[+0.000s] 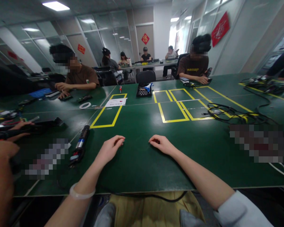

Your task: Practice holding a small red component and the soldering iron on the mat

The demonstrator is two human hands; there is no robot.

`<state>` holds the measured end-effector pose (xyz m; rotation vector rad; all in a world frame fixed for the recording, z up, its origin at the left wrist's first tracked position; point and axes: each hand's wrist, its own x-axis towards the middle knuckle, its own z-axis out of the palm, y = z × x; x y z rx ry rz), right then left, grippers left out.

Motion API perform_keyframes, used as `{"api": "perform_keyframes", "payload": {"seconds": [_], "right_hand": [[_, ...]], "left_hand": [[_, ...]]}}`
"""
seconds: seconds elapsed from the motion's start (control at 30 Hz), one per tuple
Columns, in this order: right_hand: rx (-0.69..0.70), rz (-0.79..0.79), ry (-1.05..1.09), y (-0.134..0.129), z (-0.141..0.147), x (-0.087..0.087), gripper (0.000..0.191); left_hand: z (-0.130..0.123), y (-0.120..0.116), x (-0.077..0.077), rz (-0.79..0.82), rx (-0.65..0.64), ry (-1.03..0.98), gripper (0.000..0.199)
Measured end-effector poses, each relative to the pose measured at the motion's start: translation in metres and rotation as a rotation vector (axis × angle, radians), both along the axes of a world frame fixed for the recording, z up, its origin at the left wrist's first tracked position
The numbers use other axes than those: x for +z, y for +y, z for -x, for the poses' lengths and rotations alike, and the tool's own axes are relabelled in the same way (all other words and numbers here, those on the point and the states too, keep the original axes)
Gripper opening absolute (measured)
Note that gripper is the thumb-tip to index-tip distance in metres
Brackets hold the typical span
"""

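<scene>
My left hand [110,148] rests on the green table [137,167] with its fingers curled in, and no object shows in it. Opposite it, my right hand [162,144] lies on the same tabletop, fingers bent toward the thumb, likewise with nothing visible inside. A gap of bare green surface separates the two. Nearest to my left hand, but apart from it, is a black cylindrical tool [81,142] with blue and silver bands and a red part at its near end. A pale bracelet [81,192] circles my left wrist.
Yellow tape outlines [176,120] mark the table ahead. A black tray [144,91] with a blue-white item stands farther back. White paper [116,102] and a tape roll [85,105] lie left. Tangled black cables [223,110] spread right. A co-worker's arm [2,157] is at left; others sit opposite.
</scene>
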<state>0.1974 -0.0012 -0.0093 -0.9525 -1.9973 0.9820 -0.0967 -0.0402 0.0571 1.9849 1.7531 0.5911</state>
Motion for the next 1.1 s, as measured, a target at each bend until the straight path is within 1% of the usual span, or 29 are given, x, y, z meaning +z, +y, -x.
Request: {"api": "perform_keyframes", "payload": {"seconds": [0.1,0.17,0.2,0.27,0.37,0.47,0.57,0.63,0.77,0.93,1.1], "right_hand": [[0.038,0.092,0.081,0.001,0.000,0.000,0.019],[0.089,0.152,0.157,0.002,0.000,-0.001,0.026],[0.116,0.173,0.192,0.002,0.000,-0.002,0.028],[0.158,0.203,0.244,0.003,0.000,-0.003,0.028],[0.200,0.237,0.291,0.003,0.001,-0.004,0.026],[0.211,0.257,0.295,0.003,0.002,-0.005,0.029],[0.155,0.236,0.274,0.003,0.004,-0.005,0.031],[0.108,0.215,0.272,0.004,0.003,-0.005,0.029],[0.047,0.175,0.267,0.007,0.001,-0.005,0.026],[0.048,0.108,0.196,0.005,0.001,-0.003,0.021],[0.027,0.157,0.209,0.004,0.003,-0.005,0.026]], "left_hand": [[-0.051,0.015,-0.005,0.091,-0.210,-0.264,0.046],[-0.077,0.023,-0.012,0.200,-0.312,-0.432,0.051],[-0.087,0.026,-0.016,0.254,-0.342,-0.499,0.054],[-0.098,0.030,-0.026,0.326,-0.352,-0.592,0.057],[-0.102,0.032,-0.039,0.347,-0.318,-0.659,0.059],[-0.101,0.031,-0.045,0.330,-0.307,-0.685,0.060],[-0.101,0.031,-0.050,0.313,-0.286,-0.733,0.059],[-0.101,0.032,-0.052,0.328,-0.266,-0.789,0.054],[-0.101,0.034,-0.055,0.361,-0.226,-0.851,0.044],[-0.101,0.033,-0.056,0.330,-0.215,-0.798,0.035],[-0.102,0.031,-0.054,0.294,-0.226,-0.807,0.035]]}}
